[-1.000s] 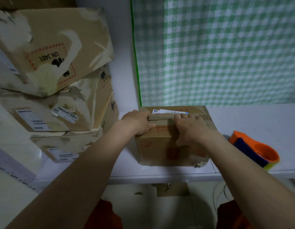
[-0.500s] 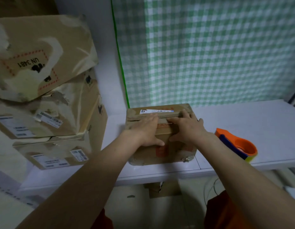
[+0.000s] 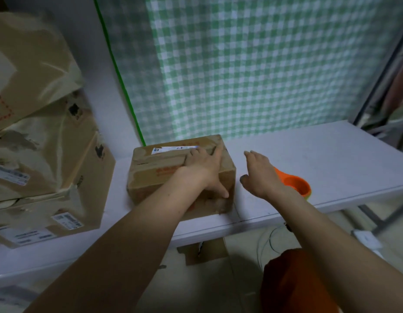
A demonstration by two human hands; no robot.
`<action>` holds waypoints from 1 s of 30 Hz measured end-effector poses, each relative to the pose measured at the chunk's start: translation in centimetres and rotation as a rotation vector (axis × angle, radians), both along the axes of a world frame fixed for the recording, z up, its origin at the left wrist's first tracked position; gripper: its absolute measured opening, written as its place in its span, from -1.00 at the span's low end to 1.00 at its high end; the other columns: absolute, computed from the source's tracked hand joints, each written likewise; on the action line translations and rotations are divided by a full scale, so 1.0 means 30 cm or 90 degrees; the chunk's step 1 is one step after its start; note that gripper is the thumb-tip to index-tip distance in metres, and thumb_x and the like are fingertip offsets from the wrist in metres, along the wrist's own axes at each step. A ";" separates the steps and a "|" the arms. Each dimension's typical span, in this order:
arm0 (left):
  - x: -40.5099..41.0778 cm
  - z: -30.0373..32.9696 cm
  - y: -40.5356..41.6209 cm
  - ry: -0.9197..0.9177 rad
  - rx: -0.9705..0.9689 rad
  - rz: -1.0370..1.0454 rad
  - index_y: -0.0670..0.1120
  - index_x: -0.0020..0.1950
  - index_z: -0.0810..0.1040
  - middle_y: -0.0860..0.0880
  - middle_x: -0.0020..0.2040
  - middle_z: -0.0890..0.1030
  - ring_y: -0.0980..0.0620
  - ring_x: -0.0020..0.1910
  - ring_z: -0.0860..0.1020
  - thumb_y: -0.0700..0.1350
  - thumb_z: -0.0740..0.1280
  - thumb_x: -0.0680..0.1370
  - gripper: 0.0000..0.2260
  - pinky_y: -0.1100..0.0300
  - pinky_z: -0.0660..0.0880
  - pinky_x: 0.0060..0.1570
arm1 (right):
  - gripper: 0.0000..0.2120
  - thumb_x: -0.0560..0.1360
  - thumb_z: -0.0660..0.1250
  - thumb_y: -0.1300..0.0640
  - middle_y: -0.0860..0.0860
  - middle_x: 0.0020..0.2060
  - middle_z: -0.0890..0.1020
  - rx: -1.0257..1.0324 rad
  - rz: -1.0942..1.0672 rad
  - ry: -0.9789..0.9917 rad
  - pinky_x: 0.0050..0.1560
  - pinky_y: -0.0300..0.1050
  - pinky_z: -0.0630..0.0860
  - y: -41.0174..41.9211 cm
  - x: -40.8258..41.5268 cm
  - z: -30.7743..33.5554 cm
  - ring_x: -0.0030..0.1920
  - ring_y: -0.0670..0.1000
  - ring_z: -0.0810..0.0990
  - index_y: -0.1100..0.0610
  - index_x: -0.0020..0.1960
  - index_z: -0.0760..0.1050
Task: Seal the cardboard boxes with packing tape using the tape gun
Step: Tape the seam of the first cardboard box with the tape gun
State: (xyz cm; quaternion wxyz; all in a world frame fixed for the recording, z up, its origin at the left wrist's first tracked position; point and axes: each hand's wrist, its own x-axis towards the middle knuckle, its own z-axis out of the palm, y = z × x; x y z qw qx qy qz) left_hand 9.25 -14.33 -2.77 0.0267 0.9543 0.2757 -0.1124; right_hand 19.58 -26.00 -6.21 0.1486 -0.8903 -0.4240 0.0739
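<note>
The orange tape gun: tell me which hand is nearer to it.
Right. The right hand hovers open just left of the orange tape gun, partly covering it in this view. The left hand rests flat on the small cardboard box, farther left.

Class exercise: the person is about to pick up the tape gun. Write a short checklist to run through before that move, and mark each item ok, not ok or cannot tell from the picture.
1. Left hand rests flat on the small box, holding it down: ok.
2. Right hand free, fingers open: ok.
3. Tape gun on the table, beside the right hand: ok.
4. Box flaps lie closed: ok.
5. Tape loaded in the gun: cannot tell.
</note>
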 end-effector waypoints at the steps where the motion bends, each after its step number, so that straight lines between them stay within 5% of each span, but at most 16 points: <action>1: 0.014 -0.001 -0.012 0.018 0.021 0.005 0.01 0.56 -0.23 -0.33 0.51 0.06 -0.35 0.48 0.07 0.31 0.52 0.21 0.22 -0.19 0.14 0.43 | -0.40 0.52 0.27 0.10 0.22 0.41 0.28 -0.040 -0.030 -0.014 0.39 -0.01 0.19 -0.020 0.030 -0.029 0.41 0.21 0.23 0.27 0.46 0.15; 5: 0.053 -0.018 -0.049 -0.018 0.059 0.031 -0.06 0.50 0.09 -0.24 0.49 0.12 -0.33 0.44 0.12 0.32 0.52 0.19 0.06 -0.22 0.17 0.39 | -0.45 0.48 0.32 -0.02 0.22 0.30 0.41 -0.181 -0.115 0.013 0.30 0.03 0.32 -0.087 0.128 -0.149 0.31 0.22 0.38 0.25 0.33 0.29; 8: 0.070 -0.038 -0.060 -0.043 0.049 0.029 -0.13 0.54 0.01 -0.11 0.58 -0.08 -0.20 0.53 -0.07 0.30 0.52 0.22 0.12 -0.30 0.09 0.40 | -0.40 0.49 0.34 -0.01 0.19 0.33 0.38 -0.215 -0.153 0.042 0.28 0.08 0.34 -0.110 0.158 -0.203 0.32 0.21 0.40 0.26 0.39 0.24; 13: 0.085 -0.061 -0.086 -0.046 0.061 0.050 -0.16 0.55 -0.04 -0.10 0.58 -0.13 -0.22 0.53 -0.13 0.27 0.52 0.25 0.12 -0.36 -0.01 0.40 | -0.49 0.53 0.23 0.21 0.23 0.29 0.44 -0.121 -0.238 0.056 0.20 0.08 0.37 -0.107 0.179 -0.236 0.28 0.22 0.45 0.33 0.40 0.14; 17: 0.079 -0.079 -0.079 -0.089 0.049 0.053 -0.13 0.56 -0.10 -0.08 0.58 -0.14 -0.18 0.54 -0.15 0.24 0.51 0.28 0.12 -0.32 -0.07 0.43 | -0.63 0.56 0.14 0.18 0.15 0.17 0.56 -0.150 -0.270 0.036 0.22 0.03 0.31 -0.113 0.193 -0.261 0.20 0.18 0.51 0.24 0.35 0.29; 21: 0.057 -0.095 -0.046 -0.164 0.005 0.033 -0.09 0.58 -0.07 -0.04 0.59 -0.07 -0.11 0.55 -0.12 0.26 0.48 0.31 0.07 -0.21 -0.13 0.47 | -0.93 0.53 0.19 0.17 0.06 -0.14 0.58 -0.091 -0.284 0.032 0.16 -0.06 0.37 -0.129 0.196 -0.244 0.07 0.15 0.57 0.13 -0.04 0.43; 26: 0.028 -0.079 -0.004 -0.327 -0.135 0.066 -0.06 0.50 0.25 -0.02 0.51 0.26 -0.05 0.47 0.20 0.26 0.46 0.35 -0.16 -0.04 0.15 0.45 | -0.79 0.48 0.31 0.17 0.20 -0.08 0.61 0.082 -0.366 0.179 0.01 0.02 0.48 -0.140 0.244 -0.164 -0.02 0.24 0.59 0.27 0.05 0.53; 30: 0.015 -0.040 0.021 -0.416 -0.274 0.122 -0.04 0.47 0.29 -0.01 0.44 0.36 -0.01 0.39 0.35 0.16 0.45 0.42 -0.30 0.11 0.33 0.30 | -0.87 0.52 0.32 0.23 0.21 -0.10 0.64 0.348 -0.269 0.232 -0.10 0.01 0.53 -0.123 0.229 -0.027 -0.12 0.17 0.60 0.26 0.00 0.59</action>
